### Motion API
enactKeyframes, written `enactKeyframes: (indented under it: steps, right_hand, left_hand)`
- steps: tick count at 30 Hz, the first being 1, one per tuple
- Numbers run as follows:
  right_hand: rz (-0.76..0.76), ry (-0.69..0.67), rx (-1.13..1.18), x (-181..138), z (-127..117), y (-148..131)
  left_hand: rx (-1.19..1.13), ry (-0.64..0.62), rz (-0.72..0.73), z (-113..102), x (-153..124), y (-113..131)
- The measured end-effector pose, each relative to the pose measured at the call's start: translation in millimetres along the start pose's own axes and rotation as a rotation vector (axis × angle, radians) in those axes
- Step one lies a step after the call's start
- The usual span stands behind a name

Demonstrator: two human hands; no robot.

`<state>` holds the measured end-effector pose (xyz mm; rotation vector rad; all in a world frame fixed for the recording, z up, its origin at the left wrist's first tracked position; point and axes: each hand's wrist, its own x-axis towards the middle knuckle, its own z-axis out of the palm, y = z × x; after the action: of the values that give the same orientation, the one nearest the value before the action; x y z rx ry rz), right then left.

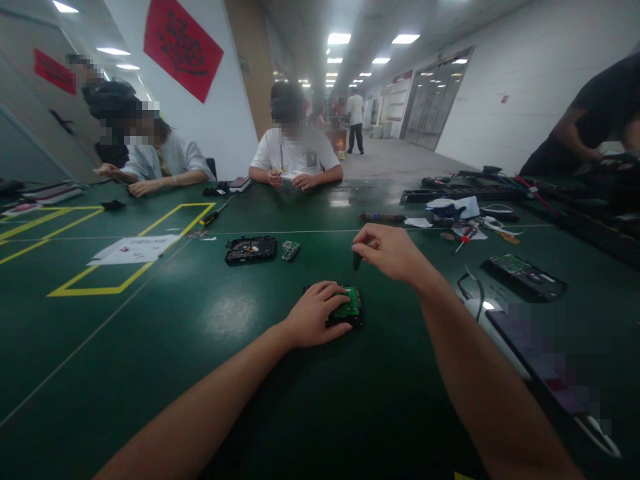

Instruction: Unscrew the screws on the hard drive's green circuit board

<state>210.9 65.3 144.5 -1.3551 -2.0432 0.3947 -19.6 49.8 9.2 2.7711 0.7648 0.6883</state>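
A hard drive [353,303] with a green circuit board facing up lies on the green table in front of me. Over its left part my left hand [317,313] is laid, thumb along the near edge and fingers across the far side and top, gripping it against the table. My right hand [383,250] is raised just beyond the drive's right end, its fingers pinched round the dark handle of a screwdriver [356,260]. The screwdriver stands upright, pointing down toward the drive's far right corner; whether its tip touches is too blurred to tell.
Another drive [251,250] and a small circuit board [290,250] lie beyond my left hand. A third drive [524,275] and a phone [540,360] on a white stand are at right. Tools, cables and gloves [453,208] clutter the far right. Other people sit across the table.
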Motion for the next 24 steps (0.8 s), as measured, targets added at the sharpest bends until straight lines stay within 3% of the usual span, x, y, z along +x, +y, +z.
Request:
enactKeyframes:
  steps: [24]
  right_hand:
    - [-0.028, 0.027, -0.045, -0.6, 2.7, 1.0]
  left_hand:
    - [0.003, 0.003, 0.0, 2.5, 0.1, -0.9]
